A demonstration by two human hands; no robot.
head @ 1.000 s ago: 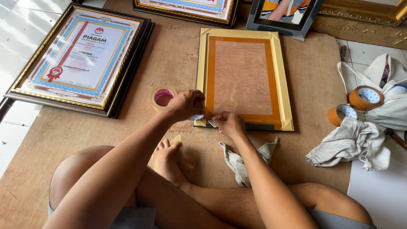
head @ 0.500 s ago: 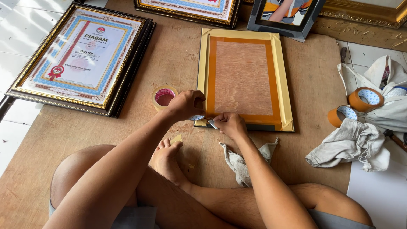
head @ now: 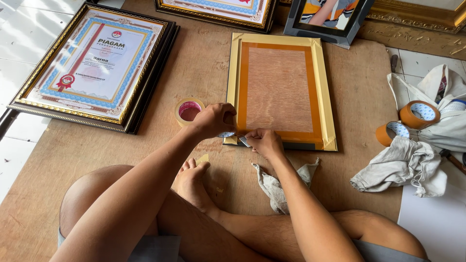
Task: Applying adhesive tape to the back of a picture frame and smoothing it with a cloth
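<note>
Frame (head: 281,90), face down, gold border, plywood backing sealed on all four sides with brown tape: we take this as our landmark, lying flat on a brown board (head: 97,160) on the floor.

Left hand (head: 216,119): we see it at the frame's near left corner, fingers curled together over a small pale item that we cannot make out.

Right hand (head: 262,140): just beside the left, at the frame's near edge, fingertips pinched on a small silvery strip (head: 244,141) touching that edge.

Tape roll (head: 188,110): tan, pink inside, left of the frame, just beside the left hand.

Framed certificate (head: 94,65): well left of the frame, face up, on a dark stack.

Grey rag (head: 276,184): below the frame's near edge, beside our right forearm.

Two orange tape rolls (head: 405,123): right of the frame, amid white cloth (head: 400,165).

Further framed pictures (head: 330,17): beyond the frame's far edge.
</note>
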